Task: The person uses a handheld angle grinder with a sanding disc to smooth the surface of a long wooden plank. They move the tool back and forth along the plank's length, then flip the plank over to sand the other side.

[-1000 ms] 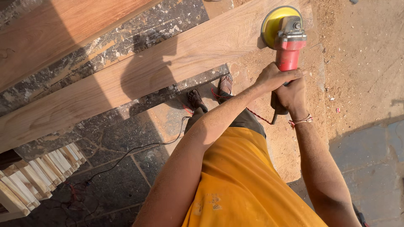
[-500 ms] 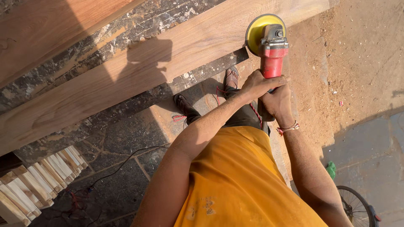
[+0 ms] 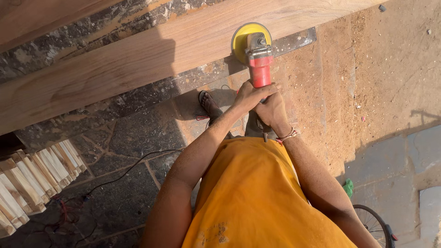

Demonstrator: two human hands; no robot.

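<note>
Both hands grip the red grinder [image 3: 260, 69]: the left hand [image 3: 250, 94] is wrapped over the top of its body, the right hand [image 3: 274, 111] closed around its rear just behind, fingers curled tight on both. The yellow disc [image 3: 242, 41] lies flat against the near edge of the long plank [image 3: 138, 64], towards the plank's right end. Over the last second the disc has slid left along that edge, away from the right end where it sat a second ago, and both arms have swung left with it. As I judge it, this is one sanding pass travelling leftwards along the edge, with most of the plank's length not yet covered. A black cord [image 3: 124, 172] trails across the stone floor [image 3: 115, 133] below, and sawdust [image 3: 349, 73] covers the ground to the right
</note>
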